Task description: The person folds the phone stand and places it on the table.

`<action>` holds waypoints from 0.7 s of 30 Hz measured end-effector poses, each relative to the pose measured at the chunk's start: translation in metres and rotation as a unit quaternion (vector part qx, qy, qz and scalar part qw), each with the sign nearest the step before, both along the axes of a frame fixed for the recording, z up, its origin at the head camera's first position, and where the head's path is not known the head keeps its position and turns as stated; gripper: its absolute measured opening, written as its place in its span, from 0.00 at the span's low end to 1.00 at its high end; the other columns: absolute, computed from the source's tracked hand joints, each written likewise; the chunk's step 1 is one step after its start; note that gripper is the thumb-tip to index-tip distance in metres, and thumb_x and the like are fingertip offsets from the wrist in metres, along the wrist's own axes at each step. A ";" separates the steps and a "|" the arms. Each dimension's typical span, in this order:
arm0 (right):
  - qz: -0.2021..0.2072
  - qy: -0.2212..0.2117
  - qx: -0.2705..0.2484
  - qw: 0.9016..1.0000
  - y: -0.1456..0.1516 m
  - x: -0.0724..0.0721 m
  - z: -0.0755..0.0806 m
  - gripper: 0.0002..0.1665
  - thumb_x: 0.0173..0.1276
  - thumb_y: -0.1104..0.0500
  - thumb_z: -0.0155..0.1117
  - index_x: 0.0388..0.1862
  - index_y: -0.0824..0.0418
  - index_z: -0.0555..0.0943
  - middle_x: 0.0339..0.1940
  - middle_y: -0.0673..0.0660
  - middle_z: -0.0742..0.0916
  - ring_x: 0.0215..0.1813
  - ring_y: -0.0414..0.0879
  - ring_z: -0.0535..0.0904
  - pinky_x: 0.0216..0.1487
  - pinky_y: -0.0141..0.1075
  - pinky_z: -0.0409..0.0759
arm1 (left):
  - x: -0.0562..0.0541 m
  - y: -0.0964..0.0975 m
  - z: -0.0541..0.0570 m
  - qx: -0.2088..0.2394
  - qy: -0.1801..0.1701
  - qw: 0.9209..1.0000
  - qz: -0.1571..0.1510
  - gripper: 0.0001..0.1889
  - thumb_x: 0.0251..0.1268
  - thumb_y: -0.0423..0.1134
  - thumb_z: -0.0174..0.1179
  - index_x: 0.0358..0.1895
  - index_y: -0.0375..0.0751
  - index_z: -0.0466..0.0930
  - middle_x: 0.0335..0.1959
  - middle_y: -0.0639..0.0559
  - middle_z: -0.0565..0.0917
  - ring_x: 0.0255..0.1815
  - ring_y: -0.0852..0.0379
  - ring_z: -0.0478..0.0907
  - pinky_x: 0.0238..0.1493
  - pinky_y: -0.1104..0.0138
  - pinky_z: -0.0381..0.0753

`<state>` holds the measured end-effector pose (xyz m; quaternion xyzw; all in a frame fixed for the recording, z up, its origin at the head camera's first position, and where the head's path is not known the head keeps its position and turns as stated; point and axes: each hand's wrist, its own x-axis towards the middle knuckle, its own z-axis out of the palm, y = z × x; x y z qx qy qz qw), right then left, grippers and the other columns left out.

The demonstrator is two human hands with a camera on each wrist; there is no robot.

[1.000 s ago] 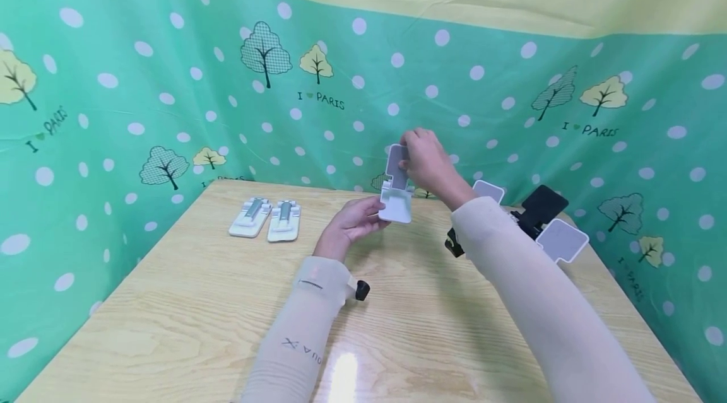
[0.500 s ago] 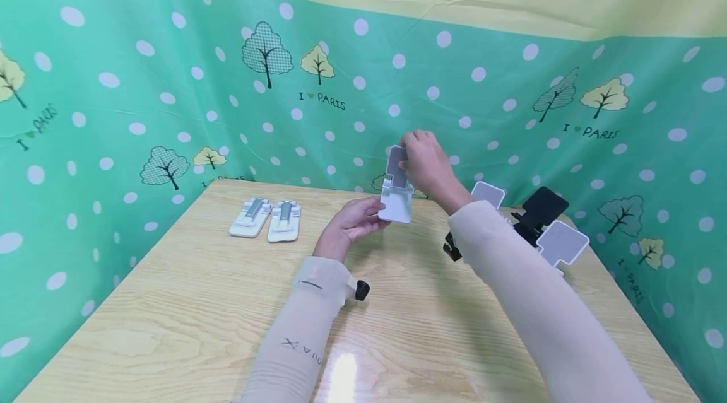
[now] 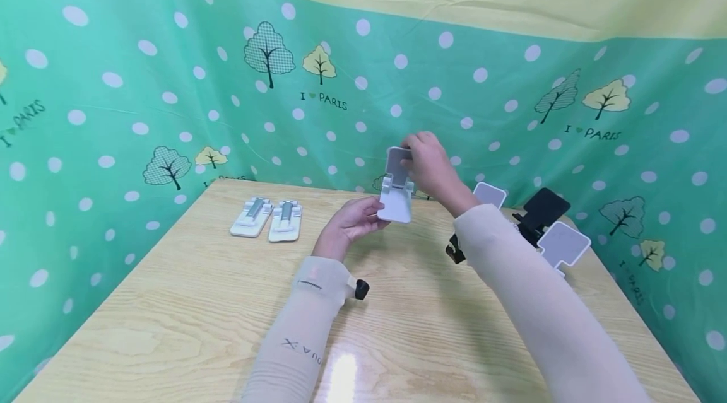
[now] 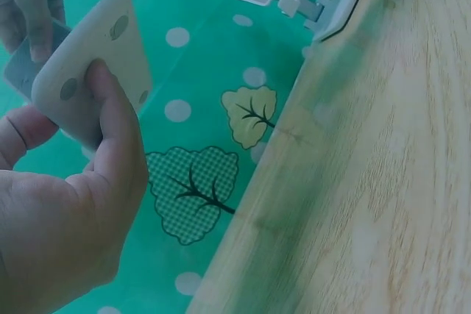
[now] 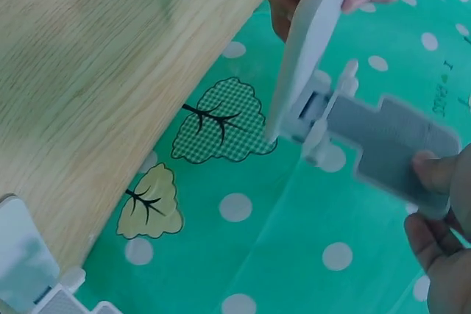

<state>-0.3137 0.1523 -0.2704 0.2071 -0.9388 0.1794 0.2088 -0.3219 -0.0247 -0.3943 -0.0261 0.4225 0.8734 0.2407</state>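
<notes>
A white folding phone stand point(image 3: 394, 206) is held up above the far part of the table, opened out. My left hand point(image 3: 358, 219) grips its base, thumb on one face and fingers on the other; round grey pads dot the underside of the base point(image 4: 92, 38) in the left wrist view. With thumb and fingers, my right hand point(image 3: 430, 163) pinches the upper end of the grey-faced plate point(image 5: 397, 148). Between base and plate the hinge point(image 5: 316, 119) shows in the right wrist view. Fingers cover part of the plate's outer end.
Two folded white phone stands point(image 3: 250, 217) lie side by side at the table's back left. At the right, partly behind my right sleeve, stand unfolded ones, a black stand point(image 3: 542, 210) and a white stand point(image 3: 564, 244) among them. A patterned curtain point(image 3: 341, 106) hangs beyond the table.
Both hands keep their hold on the stand. Its upper plate has tilted slightly on the hinge, and my right hand has come down a little with it.
</notes>
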 end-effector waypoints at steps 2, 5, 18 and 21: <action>0.011 0.010 -0.005 1.000 0.004 0.000 -0.001 0.13 0.71 0.67 0.66 0.53 0.67 0.80 0.48 0.61 0.82 0.53 0.55 0.75 0.54 0.45 0.81 | -0.001 0.000 0.000 0.001 0.000 1.000 0.000 0.28 0.69 0.20 0.49 0.72 0.27 0.66 0.65 0.33 0.74 0.67 0.40 0.72 0.73 0.54 0.72; 0.023 0.037 -0.006 0.999 0.010 -0.001 -0.005 0.10 0.72 0.68 0.65 0.50 0.67 0.82 0.44 0.60 0.82 0.48 0.54 0.76 0.50 0.43 0.82 | -0.001 -0.001 0.000 0.004 0.000 1.000 -0.001 0.28 0.69 0.19 0.48 0.73 0.28 0.65 0.66 0.33 0.73 0.67 0.40 0.71 0.72 0.54 0.72; 0.012 0.053 -0.051 0.997 0.013 0.001 -0.015 0.10 0.70 0.69 0.68 0.49 0.69 0.86 0.42 0.62 0.87 0.44 0.55 0.82 0.47 0.42 0.86 | 0.000 -0.008 0.000 -0.011 0.001 1.000 0.006 0.27 0.68 0.20 0.52 0.71 0.28 0.68 0.63 0.33 0.76 0.63 0.40 0.74 0.69 0.55 0.76; 0.015 0.065 -0.057 0.996 0.013 0.002 -0.018 0.10 0.69 0.69 0.68 0.48 0.69 0.86 0.41 0.63 0.88 0.44 0.56 0.82 0.47 0.44 0.86 | 0.000 -0.008 0.002 -0.003 -0.003 1.000 0.010 0.27 0.69 0.20 0.51 0.72 0.28 0.66 0.67 0.31 0.73 0.67 0.39 0.72 0.71 0.55 0.74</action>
